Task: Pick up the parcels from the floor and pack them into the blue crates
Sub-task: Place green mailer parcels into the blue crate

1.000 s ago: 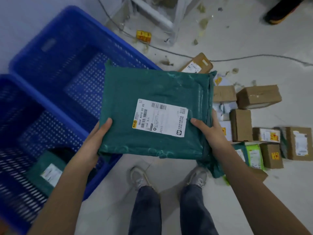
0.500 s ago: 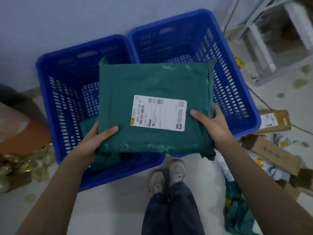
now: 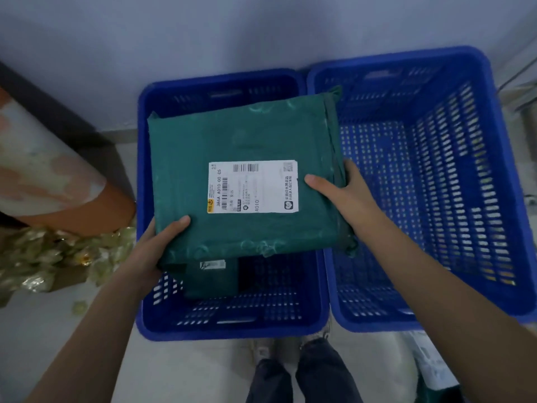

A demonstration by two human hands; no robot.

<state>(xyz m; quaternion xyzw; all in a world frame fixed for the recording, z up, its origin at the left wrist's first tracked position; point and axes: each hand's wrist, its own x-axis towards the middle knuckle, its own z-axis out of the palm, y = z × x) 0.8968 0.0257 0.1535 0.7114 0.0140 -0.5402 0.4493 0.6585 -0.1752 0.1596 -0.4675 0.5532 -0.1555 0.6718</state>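
A large green parcel (image 3: 250,135) with a white shipping label faces up over the left blue crate (image 3: 232,330). My left hand (image 3: 157,248) grips its near left corner, thumb on top. My right hand (image 3: 345,196) grips its right edge, thumb lying on the label side. Below it, on the crate's floor, lies a smaller green parcel (image 3: 212,280), partly hidden. The right blue crate (image 3: 494,170) stands beside it, touching, and its visible floor holds nothing.
Both crates stand against a pale wall. A brown and pale cylinder (image 3: 58,193) and crumpled gold wrapping (image 3: 52,257) lie at the left. My shoes and legs (image 3: 302,370) are just before the crates. A white and green bag (image 3: 436,370) lies at the lower right.
My view swung left from the parcels on the floor to the two crates. The green parcel, held in both hands, now hangs over the left crate and lower toward it.
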